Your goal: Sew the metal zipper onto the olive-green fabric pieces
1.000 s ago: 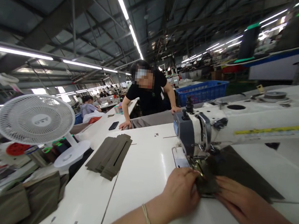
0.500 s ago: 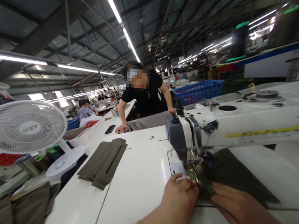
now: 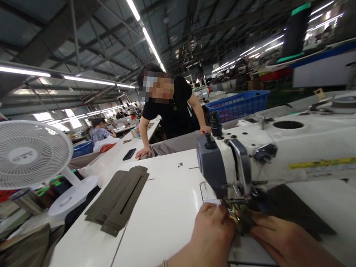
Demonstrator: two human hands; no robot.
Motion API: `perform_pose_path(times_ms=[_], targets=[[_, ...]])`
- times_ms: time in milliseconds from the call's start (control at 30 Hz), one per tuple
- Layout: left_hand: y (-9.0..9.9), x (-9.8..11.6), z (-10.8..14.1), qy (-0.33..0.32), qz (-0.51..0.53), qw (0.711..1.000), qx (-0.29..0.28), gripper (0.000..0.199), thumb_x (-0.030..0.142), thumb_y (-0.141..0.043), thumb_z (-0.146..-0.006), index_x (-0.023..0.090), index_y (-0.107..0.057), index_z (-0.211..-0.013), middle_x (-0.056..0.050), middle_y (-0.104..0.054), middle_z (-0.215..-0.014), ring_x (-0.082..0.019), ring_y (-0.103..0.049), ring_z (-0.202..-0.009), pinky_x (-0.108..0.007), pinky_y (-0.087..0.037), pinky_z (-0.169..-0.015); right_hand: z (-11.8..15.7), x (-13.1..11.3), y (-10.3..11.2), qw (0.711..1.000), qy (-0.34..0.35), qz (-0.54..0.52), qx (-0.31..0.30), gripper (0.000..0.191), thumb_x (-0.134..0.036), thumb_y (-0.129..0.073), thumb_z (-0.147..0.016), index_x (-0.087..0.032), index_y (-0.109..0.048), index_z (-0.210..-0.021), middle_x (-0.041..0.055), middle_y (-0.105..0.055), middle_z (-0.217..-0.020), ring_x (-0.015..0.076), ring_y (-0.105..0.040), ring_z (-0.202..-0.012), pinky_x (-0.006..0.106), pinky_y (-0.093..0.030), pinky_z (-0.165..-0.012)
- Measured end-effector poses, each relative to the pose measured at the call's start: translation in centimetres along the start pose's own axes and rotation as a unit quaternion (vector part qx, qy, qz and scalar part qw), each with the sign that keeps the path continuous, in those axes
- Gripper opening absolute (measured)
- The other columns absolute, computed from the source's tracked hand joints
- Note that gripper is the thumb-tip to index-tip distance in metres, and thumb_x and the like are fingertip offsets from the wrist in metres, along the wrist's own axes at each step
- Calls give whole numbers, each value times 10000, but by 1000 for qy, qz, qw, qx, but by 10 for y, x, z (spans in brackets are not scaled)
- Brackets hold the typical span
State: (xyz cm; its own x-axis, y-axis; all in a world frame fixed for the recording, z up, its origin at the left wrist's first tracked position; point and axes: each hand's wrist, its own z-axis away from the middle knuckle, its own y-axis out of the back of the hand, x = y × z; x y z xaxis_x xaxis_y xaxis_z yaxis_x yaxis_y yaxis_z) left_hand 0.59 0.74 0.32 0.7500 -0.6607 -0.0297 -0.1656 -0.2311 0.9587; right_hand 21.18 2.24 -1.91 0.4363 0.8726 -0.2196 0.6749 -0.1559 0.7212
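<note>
A white and grey sewing machine (image 3: 221, 166) stands over the white table. Under and behind its needle lies a dark olive fabric piece (image 3: 298, 212). A thin gold-coloured strip (image 3: 234, 215) shows beside the presser foot; its kind is unclear. My left hand (image 3: 210, 240) is closed just in front of the foot, its curled fingertips pinching the fabric's near edge, partly hidden. From the right, my right hand (image 3: 283, 242) grips the same fabric close to the foot, fingers together and pointing left.
A stack of olive fabric pieces (image 3: 118, 199) lies left on the table. Beyond it are a phone (image 3: 129, 154) and a white fan (image 3: 23, 155). A person in black (image 3: 173, 116) leans on the far edge. A blue crate (image 3: 239, 105) stands behind the machine.
The view has shifted slightly, so the machine appears larger and nearer. My left fingers are more curled and closer to the presser foot. Both hands remain at the fabric.
</note>
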Motion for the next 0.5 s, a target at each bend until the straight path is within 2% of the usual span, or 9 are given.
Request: perform_pose_path(times_ms=[167,267,333,400,500], targets=[[1,-3,-4,2,-21,1000,-6,57,196,-638,-845,151,-644,-881,-94,-669,-894,-240,-655,-829,-381,-562,-779,-5,4,-2,1000,-1,2,3,397,-32,-406,-872,-229,-732,-984,35,-754,-982,172,-732,-882,234,-589,-819],[1,-5,2,-8,-2,1000,11,84,181,-625,-888,141,-650,-957,-88,-689,-956,-220,-666,-918,-373,-543,-927,-4,2,4,999,-11,21,42,356,-120,-403,-948,-230,-741,-960,54,-755,-983,186,-737,-836,237,-604,-770],[0,-5,7,-12,23,999,30,112,190,-601,-923,153,-643,-1020,-75,-693,-1032,-197,-662,-999,-387,-468,-1064,-3,-1,10,996,-6,53,73,358,-191,-393,-988,-233,-748,-966,61,-757,-977,193,-738,-801,241,-611,-735],[-2,-5,11,-11,34,999,32,118,210,-583,-938,169,-643,-1031,-64,-692,-1064,-187,-664,-1021,-413,-410,-1126,-3,-3,14,995,7,65,74,370,-206,-378,-996,-238,-747,-1002,53,-756,-993,194,-738,-803,248,-613,-736],[-2,-5,11,-3,27,1000,5,125,219,-595,-916,170,-648,-1018,-68,-694,-1063,-189,-676,-995,-432,-392,-1140,-5,-4,17,997,11,60,54,374,-168,-372,-980,-234,-740,-986,38,-758,-971,184,-736,-796,221,-607,-697]])
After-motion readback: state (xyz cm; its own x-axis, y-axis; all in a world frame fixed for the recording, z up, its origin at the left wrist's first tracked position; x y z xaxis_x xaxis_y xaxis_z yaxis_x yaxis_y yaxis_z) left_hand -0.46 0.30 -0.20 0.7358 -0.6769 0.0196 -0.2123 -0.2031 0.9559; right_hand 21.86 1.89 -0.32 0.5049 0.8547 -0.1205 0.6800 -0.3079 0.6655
